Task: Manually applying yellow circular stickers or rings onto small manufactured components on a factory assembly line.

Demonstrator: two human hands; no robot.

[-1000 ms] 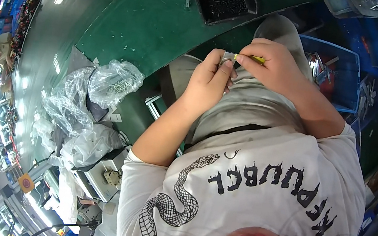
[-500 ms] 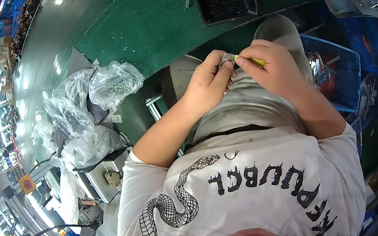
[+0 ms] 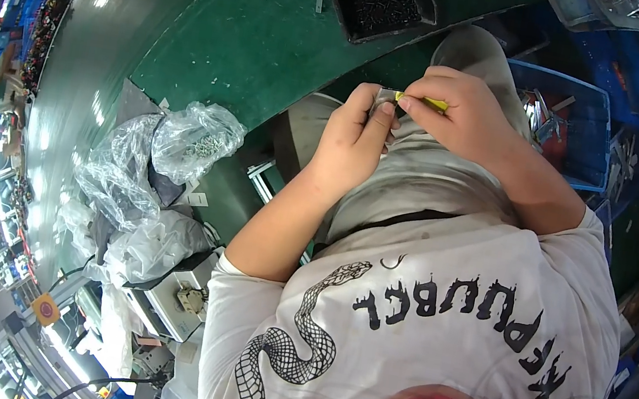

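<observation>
Over my lap, my left hand [image 3: 353,134] is closed round a small grey metal piece [image 3: 387,95], pinched between thumb and fingers. Most of that piece is hidden by the fingers. My right hand [image 3: 462,115] grips a slim yellow-handled tool [image 3: 437,104], its kind not clear. The tool's left end meets the metal piece, or is very close to it, between the two hands. Both hands are nearly touching each other, in front of the green table's edge.
A black tray [image 3: 430,15] of small dark parts stands on the green table [image 3: 254,30]. On the right is a blue crate [image 3: 606,140] with metal pieces inside. Clear plastic bags [image 3: 199,139] lie at left, above a pale boxy device [image 3: 182,299].
Hardly anything differs. Both hands keep their place and grip, with the yellow-handled tool still against or near the metal piece.
</observation>
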